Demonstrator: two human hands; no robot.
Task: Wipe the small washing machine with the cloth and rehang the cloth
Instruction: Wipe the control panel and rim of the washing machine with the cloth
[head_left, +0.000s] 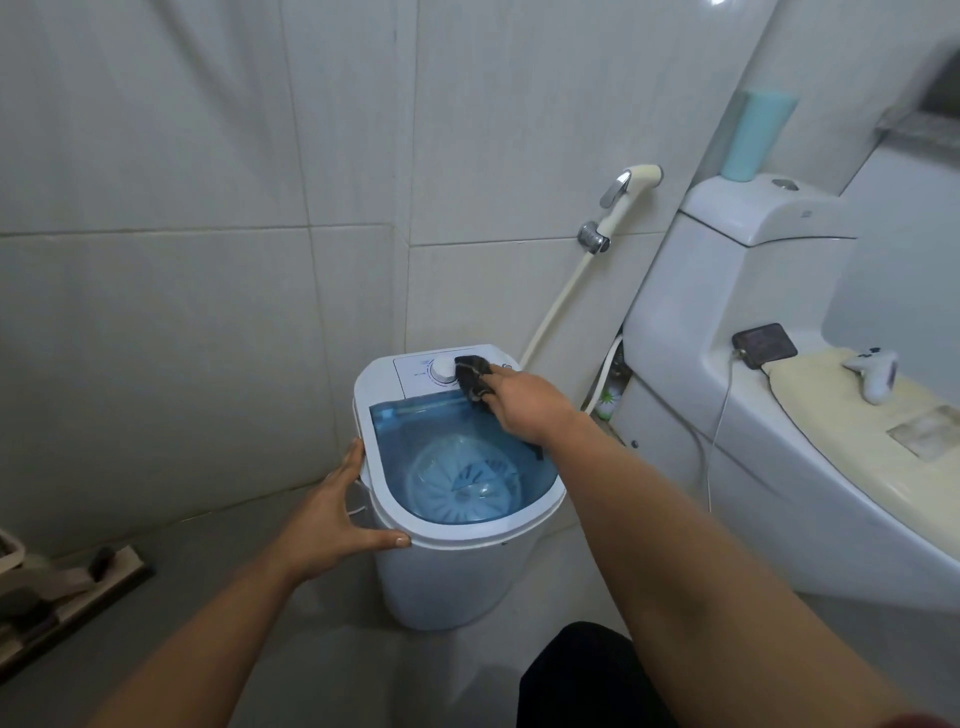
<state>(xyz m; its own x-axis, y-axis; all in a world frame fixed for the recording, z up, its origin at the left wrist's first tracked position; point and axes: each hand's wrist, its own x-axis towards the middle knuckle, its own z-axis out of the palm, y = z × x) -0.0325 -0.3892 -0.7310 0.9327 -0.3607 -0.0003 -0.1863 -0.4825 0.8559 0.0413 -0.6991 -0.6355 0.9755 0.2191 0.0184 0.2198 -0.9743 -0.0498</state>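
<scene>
Wall (208, 312) close left of washer (447, 582); toilet (727, 364) right.

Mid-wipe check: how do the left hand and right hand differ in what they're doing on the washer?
The right hand reaches to the far control panel, gripping the dark cloth beside the dial; the left hand holds nothing. The left hand is spread open against the near-left rim of the small washing machine, seemingly steadying it, while the right hand is closed around the cloth. Both are bare and touch the machine's top.
</scene>
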